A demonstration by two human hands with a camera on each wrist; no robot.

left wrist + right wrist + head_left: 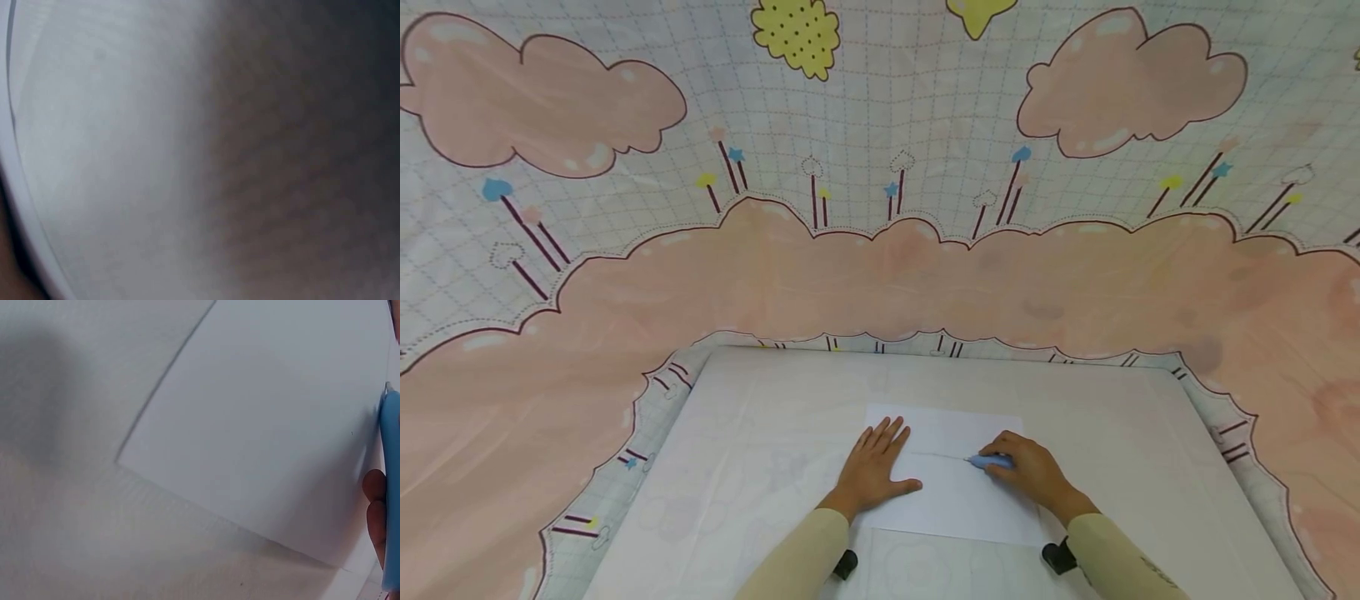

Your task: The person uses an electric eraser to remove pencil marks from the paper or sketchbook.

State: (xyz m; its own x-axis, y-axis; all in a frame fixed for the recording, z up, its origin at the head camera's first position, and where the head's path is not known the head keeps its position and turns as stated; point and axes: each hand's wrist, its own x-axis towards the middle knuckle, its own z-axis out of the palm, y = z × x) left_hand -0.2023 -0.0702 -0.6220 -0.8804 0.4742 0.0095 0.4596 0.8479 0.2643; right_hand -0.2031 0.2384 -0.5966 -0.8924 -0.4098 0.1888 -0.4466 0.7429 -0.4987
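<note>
A white sheet of paper (955, 508) lies on the table. My left hand (874, 471) rests on its left part, fingers spread and thumb out to the right. My right hand (1030, 468) grips a thick light-blue pen-shaped tool (991, 461) with a small metal tip; whether it is a pen or a knife I cannot tell. The tip touches the paper at the right end of a thin line (936, 455) that runs leftward towards the left hand. In the right wrist view the blue tool (391, 487) and fingertips (375, 487) show at the right edge. The left wrist view is blurred.
A pale translucent cover (760, 417) is spread over the table. Below the paper lies a clear flat sheet (947, 571). Dark wrist devices (1060, 557) sit by the sleeves. A patterned pink and white cloth (880, 283) hangs behind and around the table.
</note>
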